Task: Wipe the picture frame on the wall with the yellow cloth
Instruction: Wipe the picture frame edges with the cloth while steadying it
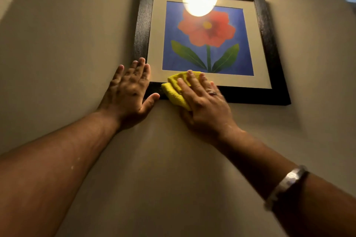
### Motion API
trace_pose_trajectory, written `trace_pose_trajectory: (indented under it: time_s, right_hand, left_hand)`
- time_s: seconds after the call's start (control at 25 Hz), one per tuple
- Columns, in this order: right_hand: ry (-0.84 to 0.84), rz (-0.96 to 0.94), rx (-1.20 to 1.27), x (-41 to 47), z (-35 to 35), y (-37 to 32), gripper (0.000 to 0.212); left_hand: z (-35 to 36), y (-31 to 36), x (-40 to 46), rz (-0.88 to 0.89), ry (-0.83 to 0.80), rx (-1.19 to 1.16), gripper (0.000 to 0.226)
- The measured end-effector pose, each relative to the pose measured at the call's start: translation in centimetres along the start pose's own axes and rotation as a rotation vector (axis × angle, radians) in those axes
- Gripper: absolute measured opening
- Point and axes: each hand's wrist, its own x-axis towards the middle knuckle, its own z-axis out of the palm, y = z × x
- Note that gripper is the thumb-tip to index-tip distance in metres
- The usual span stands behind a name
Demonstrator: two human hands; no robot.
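High on the beige wall (67,44), a square picture frame of black wood grain (144,21) is hung, with a cream mount and a print of a red flower on blue behind glass. A folded yellow microfibre cloth (174,90) is pressed against the frame's bottom rail near its lower left corner by the right hand (206,102), fingers laid flat over the cloth and the thumb tucked beneath it, so the cloth is pinned rather than clenched. The left hand (129,90) is spread open, grasping nothing, and is braced on that corner. From the cloth, most of the uncovered rail runs rightward, its long axis near horizontal; the right hand is the nearer one, and a stroke that way is judged likely. No brand, label or writing can be read.
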Motion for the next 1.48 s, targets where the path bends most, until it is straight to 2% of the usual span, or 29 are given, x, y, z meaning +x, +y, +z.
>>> trace_pose_trajectory:
  time_s: [0.04, 0.16, 0.2, 0.24, 0.36, 0.44, 0.52, 0.64, 0.72, 0.84, 1.0, 1.08, 1.16, 1.24, 1.32, 1.4, 1.48]
  right_hand:
    - [0.011, 0.084, -0.041, -0.6, -0.3, 2.1, 0.064]
    - [0.042, 0.526, -0.072, -2.3, -2.3, 7.0, 0.065]
    - [0.048, 0.566, -0.076, -2.2, -2.3, 6.8, 0.065]
    - [0.053, 0.504, -0.067, -1.6, -1.8, 5.6, 0.065]
    - [-0.011, 0.016, -0.033, 0.6, 0.2, 0.9, 0.061]
    - [-0.055, -0.152, -0.071, 1.0, -0.2, 1.6, 0.06]
    - [-0.054, -0.11, -0.099, -0.5, -1.6, 5.6, 0.059]
    - [-0.028, 0.072, -0.167, -5.5, -4.1, 12.9, 0.06]
    - [-0.062, 0.097, -0.203, -5.5, -5.3, 17.0, 0.063]
    - [-0.068, 0.166, -0.169, 2.9, -6.0, 21.1, 0.064]
    - [-0.166, 0.324, -0.069, 14.8, -8.0, 23.5, 0.066]
    - [-0.18, 0.274, -0.064, 13.2, -8.0, 23.7, 0.067]
    - [-0.151, 0.137, -0.023, 6.2, -6.7, 22.6, 0.068]
    - [-0.029, -0.018, -0.01, -3.0, -5.1, 20.3, 0.062]
    - [0.057, -0.08, -0.045, -8.1, -4.4, 18.4, 0.055]
    - [0.004, -0.119, -0.008, -8.8, -4.5, 16.5, 0.052]
    - [-0.121, -0.209, 0.2, -8.1, -4.9, 13.9, 0.052]
  left_hand:
    - [0.1, 0.1, -0.1, -0.004, 0.014, 0.002, 0.086]
    - [0.8, 0.4, -0.6, -0.057, 0.085, 0.025, 0.086]
    - [1.0, 0.4, -0.7, -0.086, 0.112, 0.028, 0.086]
    - [1.1, 0.3, -0.8, -0.109, 0.13, 0.03, 0.086]
    - [1.1, -0.1, -1.1, -0.129, 0.162, 0.035, 0.084]
    - [1.2, 0.1, -1.1, -0.13, 0.171, 0.049, 0.084]
    - [1.2, 0.1, -1.1, -0.139, 0.178, 0.057, 0.084]
    - [1.4, -0.4, -1.3, -0.132, 0.186, 0.086, 0.082]
    - [2.0, -0.8, -1.1, -0.13, 0.187, 0.115, 0.08]
    - [3.4, -2.5, -0.4, -0.124, 0.161, 0.146, 0.08]
    - [4.8, -5.0, -0.3, -0.16, 0.139, 0.183, 0.082]
    - [4.3, -5.0, -0.2, -0.182, 0.105, 0.226, 0.081]
    - [3.1, -3.9, -0.2, -0.184, 0.055, 0.241, 0.079]
    - [1.5, -2.1, -0.3, -0.198, -0.033, 0.311, 0.079]
    - [-0.7, -0.2, -0.1, -0.248, -0.135, 0.43, 0.085]
    - [-4.0, 1.8, 0.6, -0.247, -0.312, 0.547, 0.09]
    - [-6.9, 3.9, 0.4, -0.094, -0.427, 0.636, 0.083]
